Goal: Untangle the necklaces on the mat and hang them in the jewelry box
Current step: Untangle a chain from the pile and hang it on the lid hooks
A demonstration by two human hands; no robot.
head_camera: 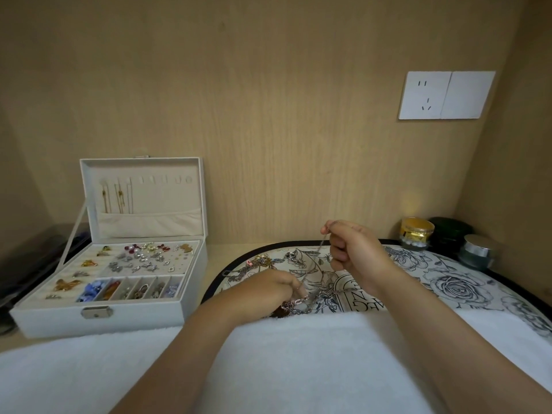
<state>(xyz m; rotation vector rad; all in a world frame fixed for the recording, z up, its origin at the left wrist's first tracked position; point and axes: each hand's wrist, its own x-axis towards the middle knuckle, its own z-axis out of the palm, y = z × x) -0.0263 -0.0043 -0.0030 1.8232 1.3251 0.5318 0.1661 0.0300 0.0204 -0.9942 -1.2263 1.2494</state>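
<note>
1. Done: a few gold chains (118,195) hang in the jewelry box (134,318) lid; other hooks are free.
2. Left to do: tangled necklaces (260,262) lie on the mat (448,282).
3. Right hand (355,252) fingers pinch a silver chain (322,245), raised; left hand (268,289) fingers grip the knot (294,303).

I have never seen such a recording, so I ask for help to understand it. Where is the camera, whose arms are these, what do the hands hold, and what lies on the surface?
There is no machine here. A person works with two bare hands, and the one picture comes from a camera worn on the head, looking forward and down.

The left hand is low on the flowered mat and pinches the tangled necklaces. The right hand is raised and pinches a thin silver chain that runs down toward the tangle.

On the left stands the open jewelry box; gold chains hang in its lid. A white towel lies in front, and jars stand far right.
</note>
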